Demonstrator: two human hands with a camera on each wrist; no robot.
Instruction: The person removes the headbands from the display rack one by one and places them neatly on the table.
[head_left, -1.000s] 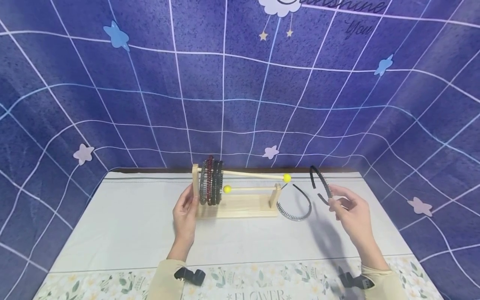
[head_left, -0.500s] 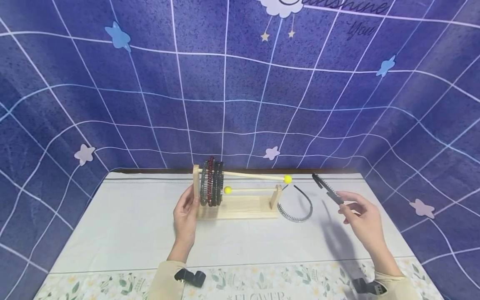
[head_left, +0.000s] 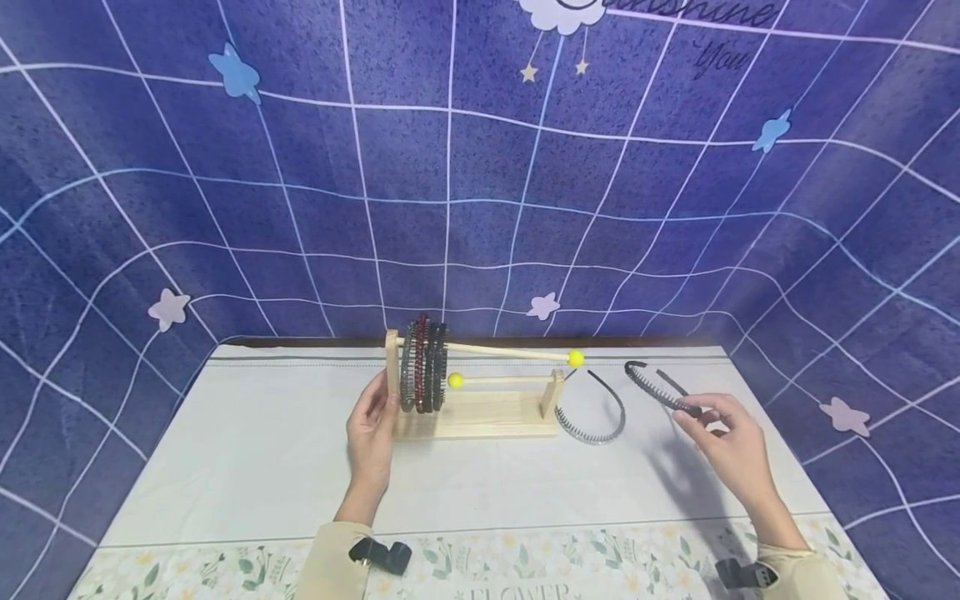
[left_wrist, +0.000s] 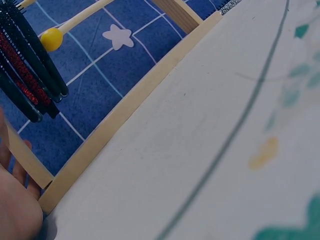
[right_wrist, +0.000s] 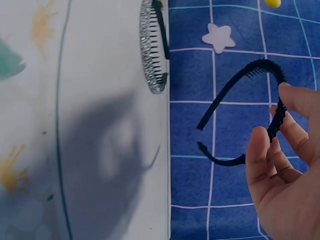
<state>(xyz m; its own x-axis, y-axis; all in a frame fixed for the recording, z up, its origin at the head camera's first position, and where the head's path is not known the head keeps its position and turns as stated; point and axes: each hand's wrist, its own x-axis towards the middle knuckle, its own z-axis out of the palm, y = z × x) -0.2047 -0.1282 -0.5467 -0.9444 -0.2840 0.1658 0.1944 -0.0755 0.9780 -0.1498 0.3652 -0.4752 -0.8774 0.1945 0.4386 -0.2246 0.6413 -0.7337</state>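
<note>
My left hand (head_left: 371, 437) grips the left upright of a wooden headband stand (head_left: 495, 408). Several toothed headbands (head_left: 424, 367), dark ones and a glittery red one, hang at the left end of the stand's upper rod; the left wrist view shows their lower ends (left_wrist: 32, 75). To the right of the stand, my right hand (head_left: 727, 446) pinches a black toothed headband (head_left: 645, 385) above the table. In the right wrist view, thumb and fingers hold this black headband (right_wrist: 225, 92) by its curve, its two ends pointing away from the palm.
A silver glittery headband (head_left: 595, 437) lies against the stand's right end. The upper rod ends in a yellow ball (head_left: 575, 357), and the lower rod in another yellow ball (head_left: 455, 380). White cloth (head_left: 255, 467) covers the table; a blue grid curtain (head_left: 480, 233) stands behind.
My right hand has moved right and slightly down. The black headband has turned from a raised loop, through edge-on, to a lower, flatter tilt. My left hand keeps its hold on the stand.
</note>
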